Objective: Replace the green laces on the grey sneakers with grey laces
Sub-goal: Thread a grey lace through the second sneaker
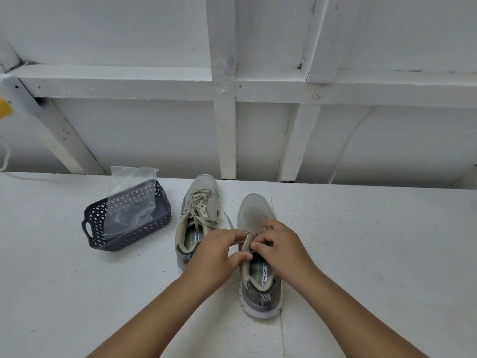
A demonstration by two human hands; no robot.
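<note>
Two grey sneakers stand side by side on a white surface, toes pointing away from me. The left sneaker (200, 202) is laced with a pale greyish-green lace (200, 200) whose ends lie loose. Both hands work over the tongue of the right sneaker (254, 210). My left hand (215, 250) pinches a pale lace (248, 240) at the middle eyelets. My right hand (280, 245) pinches the same lace from the other side. One lace end (229, 223) trails off to the left of the shoe. My fingers hide most of the lacing.
A dark perforated plastic basket (165, 215) sits to the left of the sneakers with a clear plastic bag (131, 192) standing in it. A white framed wall rises right behind the surface. A seam (276, 228) runs across the surface by the right sneaker.
</note>
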